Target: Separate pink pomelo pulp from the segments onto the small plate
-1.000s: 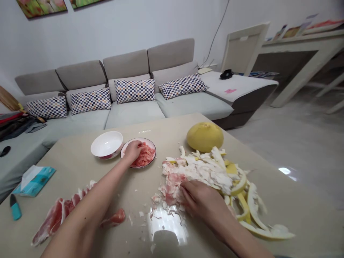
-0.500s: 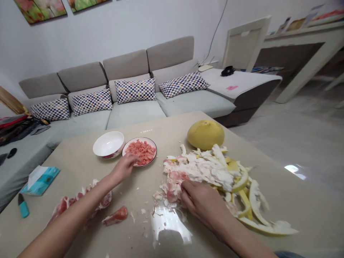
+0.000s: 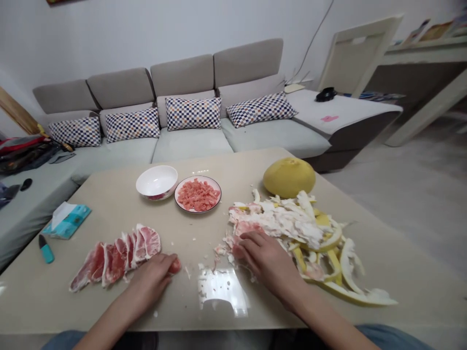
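My left hand (image 3: 155, 274) is low over the table, its fingers closed round a loose piece of pomelo segment (image 3: 175, 265) whose red end shows past the fingertips. Left of it lies a row of peeled pomelo segments (image 3: 120, 253) with pink flesh and white membrane. My right hand (image 3: 268, 257) rests at the near left side of a heap of white pith and membrane (image 3: 288, 221), fingers curled on pinkish membrane there; the fingertips are partly hidden. Beyond, a dark-rimmed plate (image 3: 178, 200) carries picked pink pomelo pulp (image 3: 198, 194).
A white bowl (image 3: 156, 182) stands beside the plate. One whole yellow pomelo (image 3: 289, 177) sits behind the heap, and curved rind strips (image 3: 350, 267) spread to its right. A tissue pack (image 3: 67, 221) and a teal-handled knife (image 3: 46, 250) lie far left. Small scraps dot the table.
My left hand has come from the plate's edge back toward me and down onto the loose segment piece. My right hand stays at the heap. The view has shifted slightly.
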